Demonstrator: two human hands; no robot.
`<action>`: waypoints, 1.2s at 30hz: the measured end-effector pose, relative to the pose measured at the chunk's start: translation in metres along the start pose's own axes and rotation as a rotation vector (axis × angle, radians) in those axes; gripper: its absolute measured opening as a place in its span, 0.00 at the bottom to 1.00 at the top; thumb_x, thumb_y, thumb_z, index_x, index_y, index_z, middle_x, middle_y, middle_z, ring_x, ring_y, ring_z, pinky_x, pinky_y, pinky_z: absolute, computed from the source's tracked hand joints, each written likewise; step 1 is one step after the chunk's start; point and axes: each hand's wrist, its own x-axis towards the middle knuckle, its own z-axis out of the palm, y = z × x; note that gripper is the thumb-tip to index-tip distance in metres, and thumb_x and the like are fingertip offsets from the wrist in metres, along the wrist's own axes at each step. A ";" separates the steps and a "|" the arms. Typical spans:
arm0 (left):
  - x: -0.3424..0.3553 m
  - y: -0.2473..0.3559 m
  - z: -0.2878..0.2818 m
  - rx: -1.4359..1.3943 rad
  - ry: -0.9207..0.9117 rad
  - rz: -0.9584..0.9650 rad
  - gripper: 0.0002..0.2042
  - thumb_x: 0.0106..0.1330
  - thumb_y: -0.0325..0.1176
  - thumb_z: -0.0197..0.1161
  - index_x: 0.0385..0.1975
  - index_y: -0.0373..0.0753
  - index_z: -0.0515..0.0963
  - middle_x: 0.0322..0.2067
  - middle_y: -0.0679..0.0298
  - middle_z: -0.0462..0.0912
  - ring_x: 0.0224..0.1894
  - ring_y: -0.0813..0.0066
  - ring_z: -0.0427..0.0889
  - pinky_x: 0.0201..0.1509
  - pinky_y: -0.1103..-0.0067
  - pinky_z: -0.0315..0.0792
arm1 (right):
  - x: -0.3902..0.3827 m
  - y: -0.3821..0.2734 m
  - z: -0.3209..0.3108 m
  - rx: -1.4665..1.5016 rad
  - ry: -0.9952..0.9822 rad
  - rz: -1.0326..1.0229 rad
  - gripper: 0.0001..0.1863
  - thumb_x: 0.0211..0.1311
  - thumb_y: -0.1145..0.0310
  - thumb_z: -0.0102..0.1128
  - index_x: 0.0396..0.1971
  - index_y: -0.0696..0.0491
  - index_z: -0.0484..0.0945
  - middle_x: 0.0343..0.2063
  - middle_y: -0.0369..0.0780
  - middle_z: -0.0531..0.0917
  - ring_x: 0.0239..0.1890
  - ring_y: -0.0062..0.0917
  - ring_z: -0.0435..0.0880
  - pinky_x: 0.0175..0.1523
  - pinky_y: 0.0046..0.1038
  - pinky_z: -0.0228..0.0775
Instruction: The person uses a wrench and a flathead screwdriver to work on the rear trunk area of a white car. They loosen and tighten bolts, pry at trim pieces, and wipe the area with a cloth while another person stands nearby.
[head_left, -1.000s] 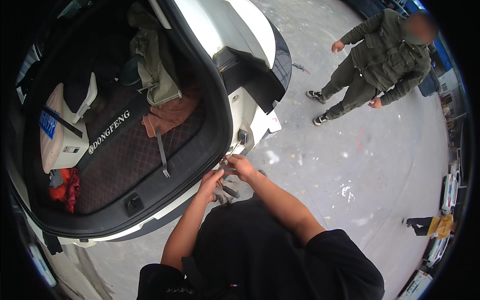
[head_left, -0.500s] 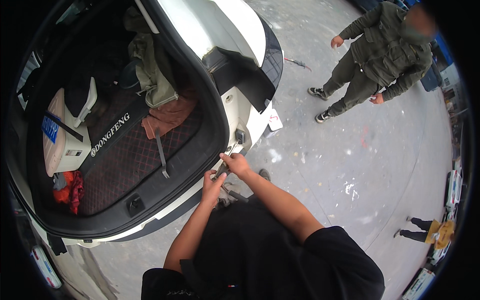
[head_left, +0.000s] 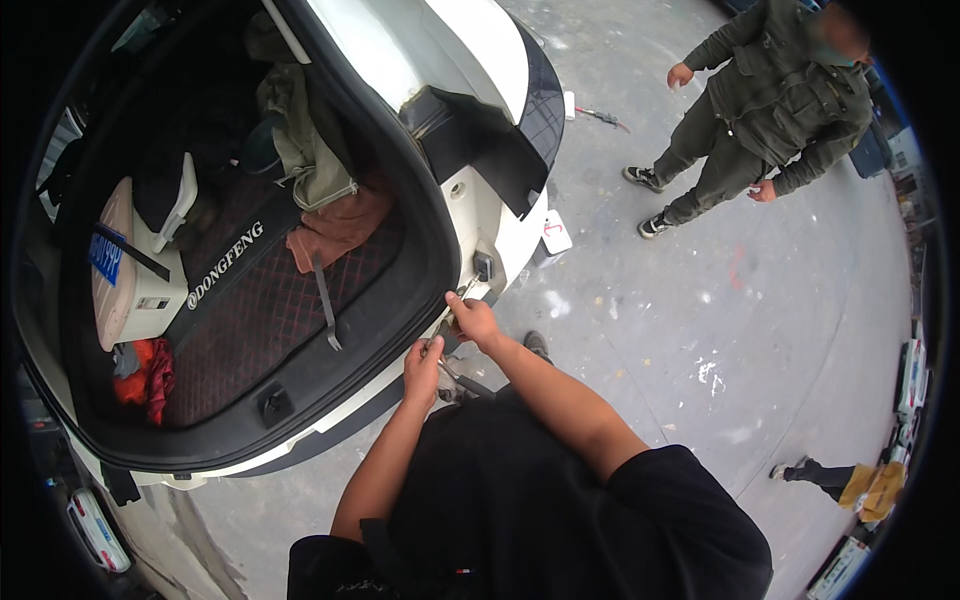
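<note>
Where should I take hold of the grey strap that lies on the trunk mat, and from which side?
Probably at its lower free end. The grey strap runs from under the orange-brown cloth down across the quilted mat, so its upper end is covered. Come from the open trunk edge, pinching the flat band across its width with thumb and fingers.

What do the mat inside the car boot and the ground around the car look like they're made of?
The boot mat looks like dark quilted leatherette or vinyl: a stitched diamond pattern with a faint sheen; which of the two is unclear. The ground looks like bare grey concrete, matt, with pale paint-like splashes and scuffs. The car body beside the right hand and left hand appears to be glossy white painted panel.
</note>
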 end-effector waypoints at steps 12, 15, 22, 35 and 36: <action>0.004 0.008 -0.003 -0.077 0.012 -0.006 0.13 0.66 0.42 0.60 0.33 0.37 0.73 0.21 0.70 0.70 0.22 0.84 0.67 0.25 0.84 0.61 | -0.005 -0.007 0.001 0.104 -0.070 0.047 0.29 0.63 0.46 0.55 0.37 0.63 0.75 0.28 0.42 0.80 0.23 0.26 0.80 0.25 0.29 0.77; 0.004 0.015 -0.006 -0.165 -0.019 -0.231 0.17 0.66 0.46 0.60 0.34 0.35 0.73 0.23 0.69 0.71 0.24 0.84 0.68 0.26 0.84 0.62 | -0.006 -0.005 -0.004 0.421 -0.266 0.004 0.25 0.64 0.50 0.56 0.36 0.63 0.75 0.28 0.43 0.81 0.21 0.25 0.78 0.25 0.28 0.75; 0.005 -0.002 -0.002 -0.024 0.072 0.004 0.14 0.65 0.40 0.62 0.38 0.35 0.72 0.23 0.69 0.73 0.24 0.84 0.69 0.28 0.83 0.64 | 0.001 -0.001 0.002 -0.059 -0.003 -0.041 0.26 0.62 0.48 0.57 0.25 0.61 0.76 0.18 0.40 0.80 0.15 0.25 0.77 0.22 0.28 0.71; -0.001 0.010 -0.006 -0.192 -0.035 -0.180 0.14 0.65 0.41 0.62 0.34 0.34 0.75 0.25 0.69 0.73 0.27 0.83 0.70 0.30 0.82 0.65 | -0.014 -0.005 0.000 0.157 -0.127 -0.014 0.26 0.61 0.49 0.59 0.36 0.62 0.75 0.31 0.42 0.81 0.31 0.27 0.81 0.34 0.30 0.77; -0.001 0.011 -0.006 -0.240 -0.040 -0.256 0.14 0.65 0.41 0.62 0.33 0.34 0.75 0.25 0.69 0.73 0.28 0.83 0.70 0.30 0.82 0.65 | -0.011 0.001 -0.004 0.250 -0.203 -0.026 0.26 0.61 0.49 0.59 0.37 0.63 0.74 0.32 0.42 0.81 0.32 0.27 0.81 0.35 0.30 0.77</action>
